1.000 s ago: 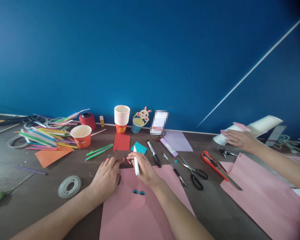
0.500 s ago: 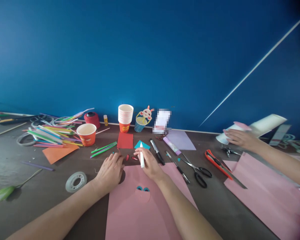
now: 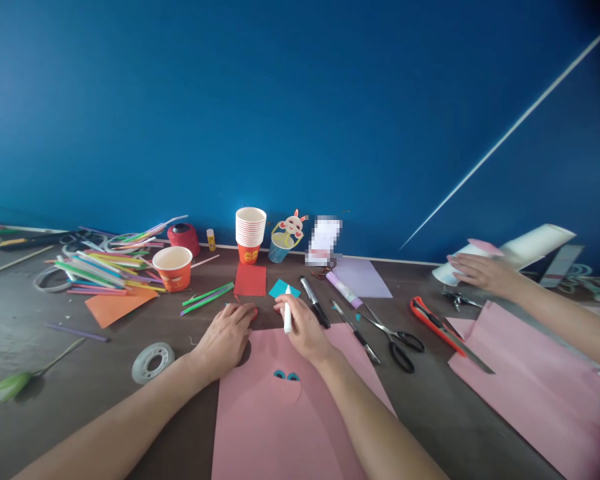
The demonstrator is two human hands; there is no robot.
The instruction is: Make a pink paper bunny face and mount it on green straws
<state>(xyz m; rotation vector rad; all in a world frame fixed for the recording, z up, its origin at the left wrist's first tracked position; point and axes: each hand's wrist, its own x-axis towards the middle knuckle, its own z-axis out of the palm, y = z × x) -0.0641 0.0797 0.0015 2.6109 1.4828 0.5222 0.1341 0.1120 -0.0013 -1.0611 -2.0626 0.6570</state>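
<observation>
On the desk (image 3: 55, 373) a pink paper sheet (image 3: 280, 427) lies under both wrists, right hand (image 3: 305, 327) grip closed around a white glue stick (image 3: 287, 313) upright, left hand (image 3: 225, 337) fingertips pressing small red cutout (image 3: 254, 312) just left of it.

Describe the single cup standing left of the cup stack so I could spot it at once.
Start at the blue wall and find the stack of cups at its foot. Left of the stack and nearer the person, one orange cup stands upright beside the heap of straws. Unlike the stack it stands alone, wide-mouthed, its pale inside showing.
</observation>
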